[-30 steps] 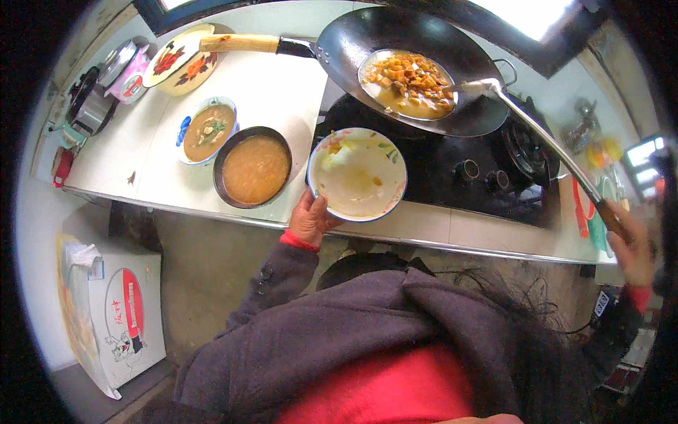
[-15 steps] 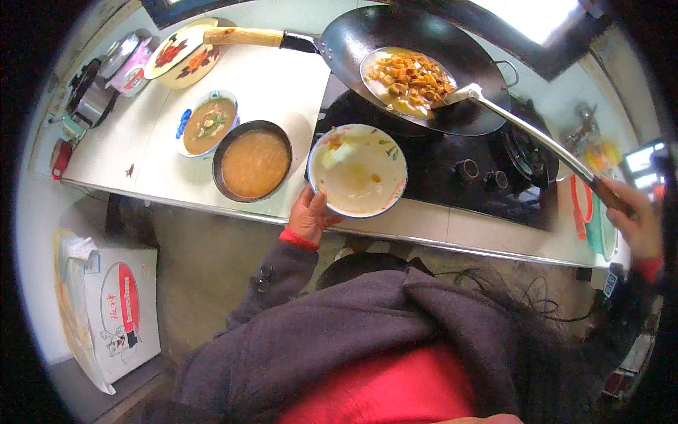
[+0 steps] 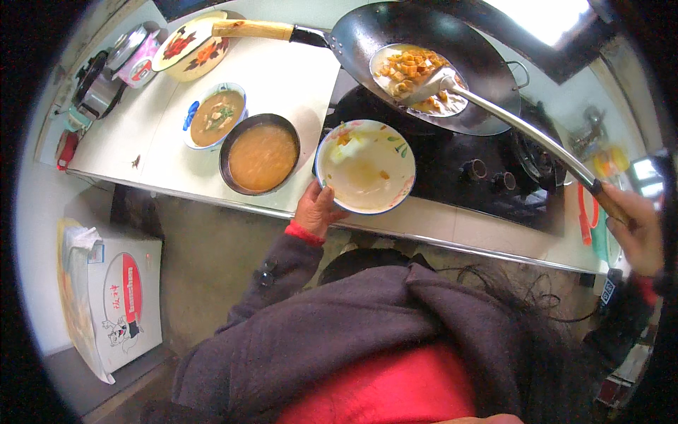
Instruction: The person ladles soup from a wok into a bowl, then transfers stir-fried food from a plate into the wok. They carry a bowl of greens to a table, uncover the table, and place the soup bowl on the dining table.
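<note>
Ladle point(image 3: 494, 113), clenched in right hand point(image 3: 639, 230), now digs deeper into wok point(image 3: 431, 63); left hand point(image 3: 318, 210) still grips plate point(image 3: 365, 166).

She stands at the counter point(image 3: 275, 78), her left hand point(image 3: 316, 210) gripping the near rim of a white flowered plate point(image 3: 365, 165) smeared with a little sauce. Her right hand point(image 3: 635, 226) holds the end of a long metal ladle point(image 3: 494, 113), its bowl resting in the orange cubed food in the black wok point(image 3: 431, 60) on the stove point(image 3: 452, 169). Left of the plate sit a dark bowl of orange soup point(image 3: 260, 153) and a smaller bowl of broth point(image 3: 215, 115).
</note>
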Motion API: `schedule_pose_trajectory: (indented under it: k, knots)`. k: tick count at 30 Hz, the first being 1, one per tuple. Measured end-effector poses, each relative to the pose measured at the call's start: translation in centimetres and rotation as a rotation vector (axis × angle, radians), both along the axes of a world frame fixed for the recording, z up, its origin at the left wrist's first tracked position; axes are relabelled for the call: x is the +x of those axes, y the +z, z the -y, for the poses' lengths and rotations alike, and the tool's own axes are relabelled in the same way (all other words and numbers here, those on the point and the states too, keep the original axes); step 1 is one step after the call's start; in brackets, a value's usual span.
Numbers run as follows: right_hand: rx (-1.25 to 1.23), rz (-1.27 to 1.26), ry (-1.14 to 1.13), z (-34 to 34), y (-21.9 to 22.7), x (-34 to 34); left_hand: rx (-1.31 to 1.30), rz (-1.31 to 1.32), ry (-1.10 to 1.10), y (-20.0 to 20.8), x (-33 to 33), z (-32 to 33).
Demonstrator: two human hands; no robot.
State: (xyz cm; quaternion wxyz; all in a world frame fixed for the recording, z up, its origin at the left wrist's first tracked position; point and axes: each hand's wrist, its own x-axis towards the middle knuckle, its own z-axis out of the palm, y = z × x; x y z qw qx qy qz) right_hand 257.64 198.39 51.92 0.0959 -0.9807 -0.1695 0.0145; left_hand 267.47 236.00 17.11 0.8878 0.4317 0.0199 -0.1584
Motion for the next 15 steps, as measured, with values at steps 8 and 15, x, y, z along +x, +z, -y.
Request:
schedule_pose_trajectory:
  k: [8, 15]
  knots:
    - [-0.129, 0.028, -0.115, -2.4, 1.0, 0.5, 0.0, 0.009, -0.001, -0.2, 0.4, -0.8]
    - [0.334, -0.01, -0.055, -4.5, -6.0, 6.8, -0.035, 0.036, 0.008, -0.5, 0.0, -1.3]
